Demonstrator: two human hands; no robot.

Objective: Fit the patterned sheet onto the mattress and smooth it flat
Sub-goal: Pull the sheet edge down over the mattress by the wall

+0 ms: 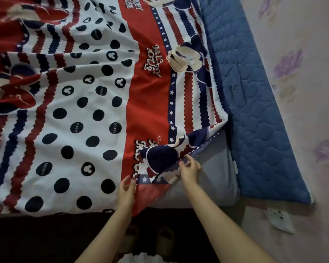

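The patterned sheet (87, 103), red, white and navy with black dots and cartoon mice, lies wrinkled over most of the mattress. Its near right corner is folded back on itself, baring the grey mattress (215, 168) underneath. My right hand (190, 168) pinches the folded-back edge of the sheet at that corner. My left hand (126, 188) touches the sheet's edge just left of the fold with relaxed fingers, near the bed's front edge.
A blue quilted pad (254, 118) stands between the mattress and the floral wall (302, 73) on the right. A white wall socket (280, 219) sits low on the wall. My feet in slippers (165, 238) stand on the dark floor by the bed.
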